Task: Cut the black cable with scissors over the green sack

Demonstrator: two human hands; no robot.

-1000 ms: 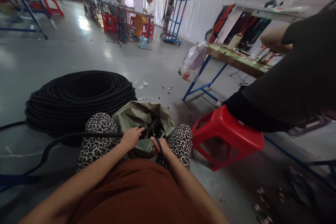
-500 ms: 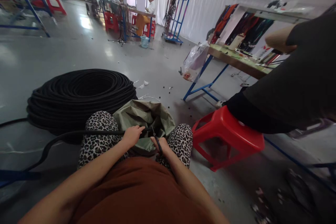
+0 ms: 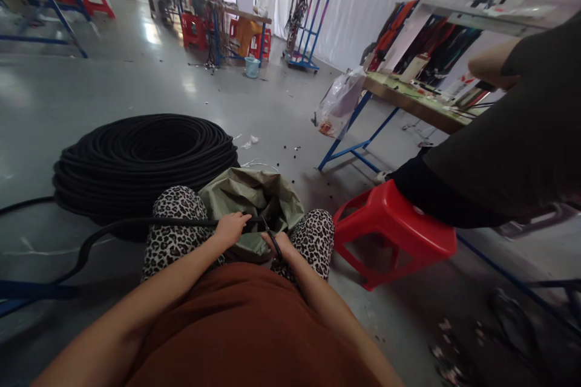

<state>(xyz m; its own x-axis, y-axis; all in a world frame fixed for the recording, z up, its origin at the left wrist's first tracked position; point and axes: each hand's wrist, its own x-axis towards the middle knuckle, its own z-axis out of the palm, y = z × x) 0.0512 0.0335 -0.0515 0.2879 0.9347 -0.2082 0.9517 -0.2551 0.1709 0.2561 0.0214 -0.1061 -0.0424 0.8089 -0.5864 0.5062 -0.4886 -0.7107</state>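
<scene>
A thick black cord (image 3: 181,222) runs from the left across my knee. My left hand (image 3: 230,228) is closed around it near its end, above an open olive-green sack (image 3: 222,188) between my knees. In my right hand (image 3: 280,243) is a pair of scissors (image 3: 271,234), its blades pointing up at the cord just beyond my left fingers. Whether the blades touch the cord I cannot tell. The inside of the sack is dark, so its contents are hard to make out. Beyond my left knee lies a big coil of black cord (image 3: 113,172).
To my right a person in dark clothes (image 3: 512,115) sits on a red stool (image 3: 408,224) by a workbench (image 3: 408,100) with a plastic bag (image 3: 338,103) hanging off it. Farther back are another seated person (image 3: 261,0), a blue rack (image 3: 313,24) and a light-blue bucket (image 3: 252,66).
The view has shifted slightly. My hands stay over the sack, the left still on the cord and the right still holding the scissors at it.
</scene>
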